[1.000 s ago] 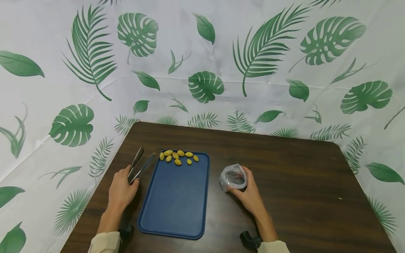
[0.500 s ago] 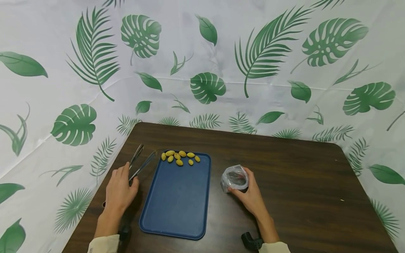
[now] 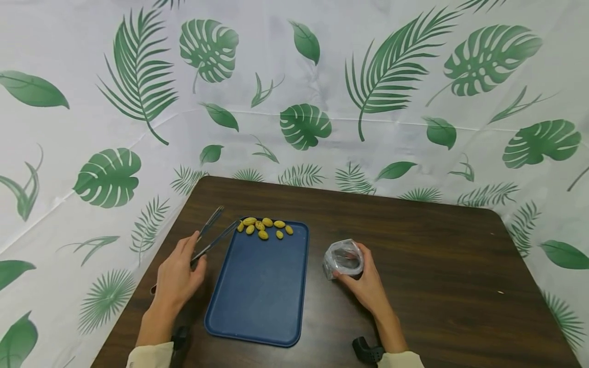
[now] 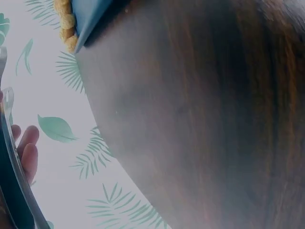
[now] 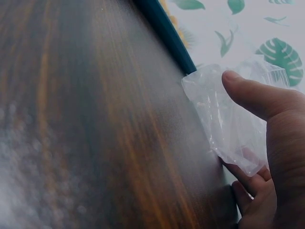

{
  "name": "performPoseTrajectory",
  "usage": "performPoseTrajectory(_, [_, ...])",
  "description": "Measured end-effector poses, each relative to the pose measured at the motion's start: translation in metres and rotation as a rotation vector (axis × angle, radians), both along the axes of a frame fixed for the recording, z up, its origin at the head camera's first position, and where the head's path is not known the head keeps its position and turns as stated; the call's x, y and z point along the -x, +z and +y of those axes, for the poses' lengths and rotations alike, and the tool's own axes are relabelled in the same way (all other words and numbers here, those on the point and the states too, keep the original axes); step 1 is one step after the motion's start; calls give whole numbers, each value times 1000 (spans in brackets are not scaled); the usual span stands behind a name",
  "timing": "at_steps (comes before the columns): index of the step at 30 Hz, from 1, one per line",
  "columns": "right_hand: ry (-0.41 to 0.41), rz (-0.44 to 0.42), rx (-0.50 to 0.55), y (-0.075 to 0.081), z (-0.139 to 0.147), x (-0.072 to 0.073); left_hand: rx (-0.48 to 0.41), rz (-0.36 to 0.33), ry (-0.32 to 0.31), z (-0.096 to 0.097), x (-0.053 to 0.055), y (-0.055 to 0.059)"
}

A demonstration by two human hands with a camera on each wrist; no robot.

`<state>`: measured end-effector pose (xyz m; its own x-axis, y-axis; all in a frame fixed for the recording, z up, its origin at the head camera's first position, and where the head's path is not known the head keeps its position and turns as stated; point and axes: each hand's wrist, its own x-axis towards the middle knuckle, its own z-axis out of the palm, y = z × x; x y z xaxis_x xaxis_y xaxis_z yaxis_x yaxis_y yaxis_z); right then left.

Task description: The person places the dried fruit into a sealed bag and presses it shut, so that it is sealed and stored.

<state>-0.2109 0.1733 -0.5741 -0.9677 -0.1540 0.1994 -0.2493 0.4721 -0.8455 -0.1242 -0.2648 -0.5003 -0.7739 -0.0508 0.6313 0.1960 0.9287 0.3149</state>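
Observation:
My left hand (image 3: pixel 177 278) grips a pair of metal tongs (image 3: pixel 216 242) left of the blue tray (image 3: pixel 262 291). The tongs' arms are spread, and one tip is at the tray's far left corner, close to several small yellow oval pieces (image 3: pixel 263 235); whether it touches them I cannot tell. In the left wrist view the tongs (image 4: pixel 13 162) show at the left edge, fingers round them. My right hand (image 3: pixel 368 286) holds a clear plastic bag (image 3: pixel 330 261) right of the tray, its mouth spread. The right wrist view shows my thumb on the bag (image 5: pixel 214 114), other fingers partly behind it.
The brown wooden table (image 3: pixel 428 271) extends to the right, with a tiny pale scrap (image 3: pixel 500 292) on it. A white cloth with green leaf prints (image 3: pixel 303 128) hangs behind and beside the table.
My left hand has shifted slightly right and forward, bringing the tongs' tips from beside the tray to its far left corner by the yellow pieces. My right hand and the bag stay put.

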Motion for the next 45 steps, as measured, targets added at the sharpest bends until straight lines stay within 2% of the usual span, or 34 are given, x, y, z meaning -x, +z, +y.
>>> performPoseTrajectory(6, [-1, 8, -11, -2, 1, 0, 7, -14, -5, 6, 2, 2])
performPoseTrajectory(12, [6, 3, 6, -1, 0, 2, -8, -48, -6, 13, 7, -2])
performPoseTrajectory(17, [2, -3, -1, 0, 3, 1, 7, -100, -14, 22, 9, -6])
performPoseTrajectory(23, [-9, 5, -1, 0, 8, 0, 11, -210, -45, 35, 15, -6])
performPoseTrajectory(27, [-9, -9, -9, -1, 6, 1, 16, -267, -36, 39, 16, -4])
performPoseTrajectory(35, [17, -10, 8, -1, 0, 2, 30, -336, -25, 40, 15, -3])
performPoseTrajectory(45, [13, -11, 16, 1, 1, 3, 65, -370, -35, 44, 25, -4])
